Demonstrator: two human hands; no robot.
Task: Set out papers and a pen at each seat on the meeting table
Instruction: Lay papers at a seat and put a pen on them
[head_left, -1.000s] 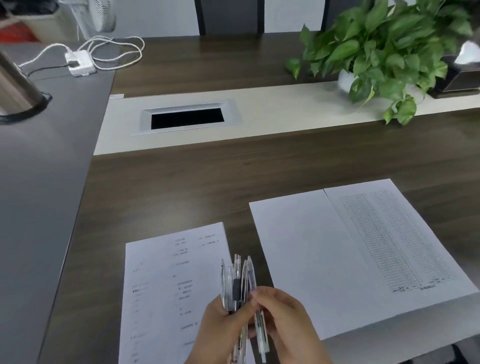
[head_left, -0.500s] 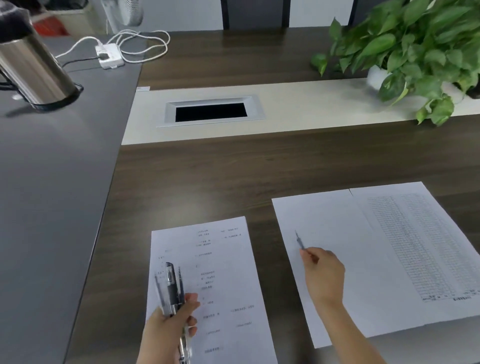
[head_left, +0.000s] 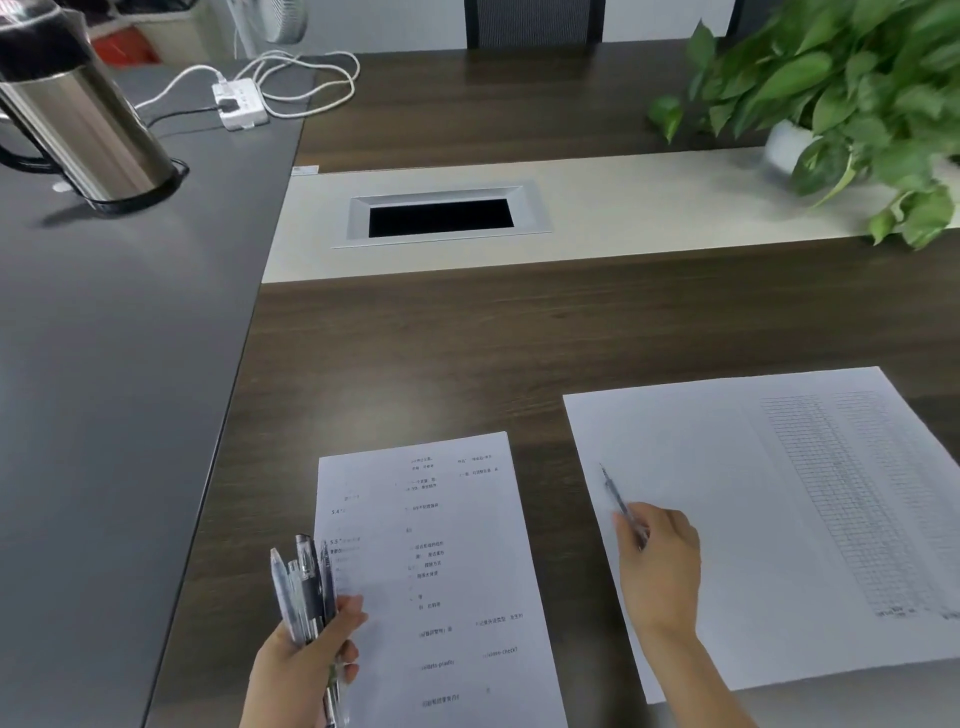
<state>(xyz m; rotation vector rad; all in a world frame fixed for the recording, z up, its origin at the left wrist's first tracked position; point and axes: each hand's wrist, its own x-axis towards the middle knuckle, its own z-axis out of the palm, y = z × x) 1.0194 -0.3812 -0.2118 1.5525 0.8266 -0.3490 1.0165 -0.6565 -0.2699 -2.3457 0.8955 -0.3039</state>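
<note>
Slim pen (head_left: 622, 506) in right hand (head_left: 658, 566) — over smooth paper (head_left: 727, 519) (white).

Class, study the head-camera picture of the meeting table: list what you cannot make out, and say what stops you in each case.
- Head view: single pen in the right hand: blurred; touching the paper or not, unclear.
- Pens in the left hand: overlapping, lower ends hidden by fingers; exact count uncertain.
- Printed sheet: text too small; bottom cut off by the frame.
- Table sheet: grid entries too small and blurred.
- Plant pot: mostly hidden by leaves.
</note>
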